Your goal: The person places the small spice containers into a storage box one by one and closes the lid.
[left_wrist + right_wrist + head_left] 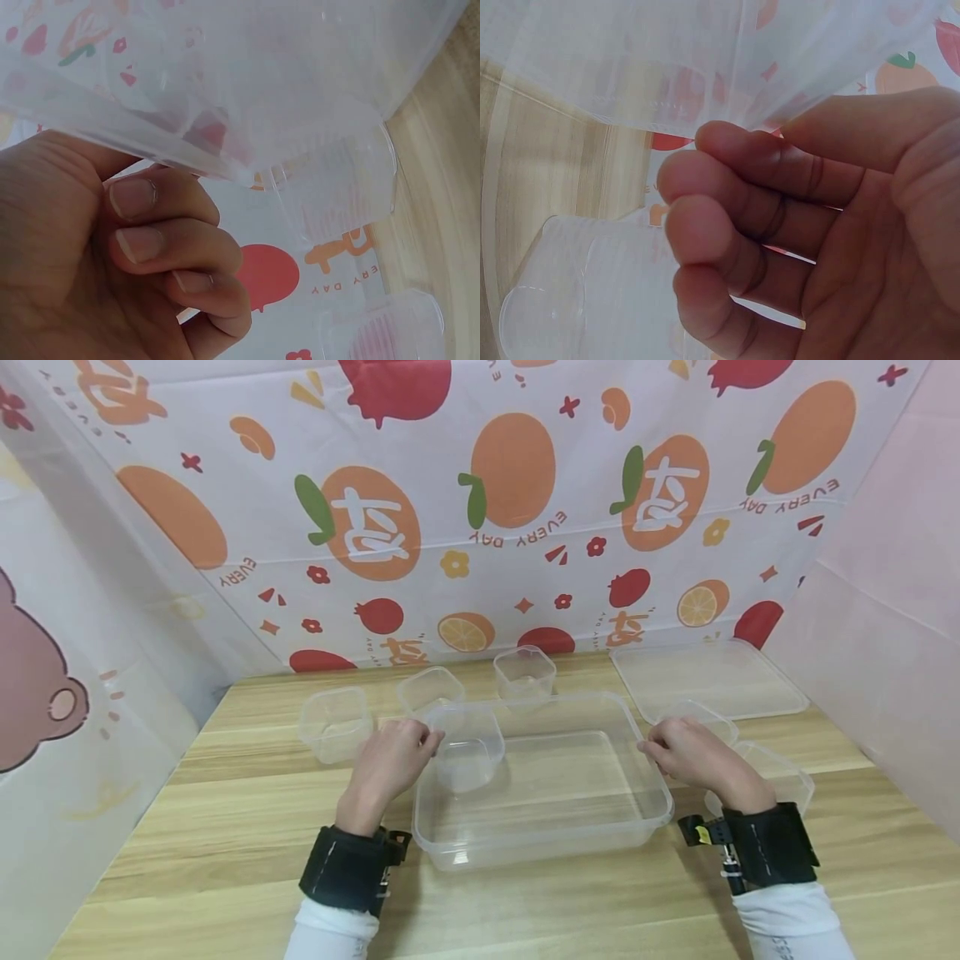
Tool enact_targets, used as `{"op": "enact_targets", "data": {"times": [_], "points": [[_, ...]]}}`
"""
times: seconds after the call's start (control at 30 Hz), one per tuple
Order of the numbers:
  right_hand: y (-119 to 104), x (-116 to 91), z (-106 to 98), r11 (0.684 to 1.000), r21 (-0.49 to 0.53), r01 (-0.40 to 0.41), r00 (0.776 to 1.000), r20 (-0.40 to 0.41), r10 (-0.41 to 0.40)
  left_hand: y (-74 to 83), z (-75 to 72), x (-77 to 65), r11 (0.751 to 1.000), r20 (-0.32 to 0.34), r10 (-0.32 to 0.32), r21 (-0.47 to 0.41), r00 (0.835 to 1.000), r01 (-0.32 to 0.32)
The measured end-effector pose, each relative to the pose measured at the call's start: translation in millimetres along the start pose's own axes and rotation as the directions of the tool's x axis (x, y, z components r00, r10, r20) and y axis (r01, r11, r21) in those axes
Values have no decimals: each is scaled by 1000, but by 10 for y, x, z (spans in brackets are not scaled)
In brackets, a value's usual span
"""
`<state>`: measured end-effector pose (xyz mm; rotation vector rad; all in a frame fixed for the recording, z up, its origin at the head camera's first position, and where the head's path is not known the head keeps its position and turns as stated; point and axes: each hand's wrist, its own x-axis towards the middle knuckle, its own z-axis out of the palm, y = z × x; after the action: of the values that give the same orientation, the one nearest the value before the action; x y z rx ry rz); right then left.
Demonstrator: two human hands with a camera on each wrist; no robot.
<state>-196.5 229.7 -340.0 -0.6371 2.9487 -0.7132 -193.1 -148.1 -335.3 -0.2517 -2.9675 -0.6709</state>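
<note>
A large clear plastic box stands on the table between the two hands, its top facing up. My left hand pinches its left rim near the back, thumb and index finger together in the left wrist view while the other fingers curl below. On the opposite side my right hand pinches the right rim between thumb and index finger. A small clear container shows inside the box at its left, close by the left fingertips.
Small clear containers stand around the box: one at left, two behind it, and two at right, close to the right hand. A flat clear rectangular lid lies at the back right, before the fruit-print cloth.
</note>
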Motion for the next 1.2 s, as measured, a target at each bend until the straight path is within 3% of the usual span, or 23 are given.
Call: {"op": "enact_targets", "data": {"times": [0.37,0.5,0.63,0.73,0.83,1.2], "points": [[-3,3,-4,1000,11,6,1000,7,-6,15,-31,-9,999,24,27,41,999,-28],[-6,10,-11,1000,11,7,1000,5,-7,51,-83,-42,994,17,75,73,997,-76],[-11,18,-21,1000,9,3,1000,4,-3,77,-137,-78,985,96,161,49,982,-166],[-13,18,-24,1000,6,1,1000,4,-1,81,-163,-99,981,162,188,26,969,-194],[-14,14,-18,1000,3,3,1000,3,-3,72,-169,-117,981,173,187,28,967,-195],[13,-24,24,1000,0,14,1000,-7,-14,39,-133,-156,986,119,130,87,984,-140]]}}
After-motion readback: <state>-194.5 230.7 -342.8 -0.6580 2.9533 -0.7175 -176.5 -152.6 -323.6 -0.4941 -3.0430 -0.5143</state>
